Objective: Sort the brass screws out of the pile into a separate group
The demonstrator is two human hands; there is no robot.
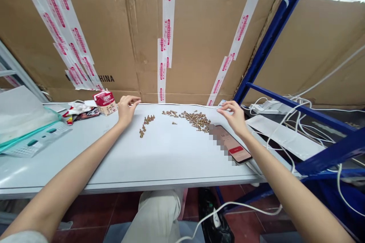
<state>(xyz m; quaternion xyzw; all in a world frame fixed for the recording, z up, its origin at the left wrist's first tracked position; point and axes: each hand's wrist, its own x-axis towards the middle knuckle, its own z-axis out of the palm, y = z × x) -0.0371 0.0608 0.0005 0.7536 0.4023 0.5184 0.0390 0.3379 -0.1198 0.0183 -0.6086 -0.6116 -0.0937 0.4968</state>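
From one lone screw (174, 123), one big heap of screws (199, 120) lies at 3 o'clock, one row (147, 120) at 9 and one small cluster (171, 113) near 12, each too fine to count. Of two hands, the left hand (125, 111) hovers at 10, its grip unclear; the right hand (236, 118), at 3, has thumb and forefinger apart. One phone (231, 145): 4 o'clock; one carton (106, 102): 10.
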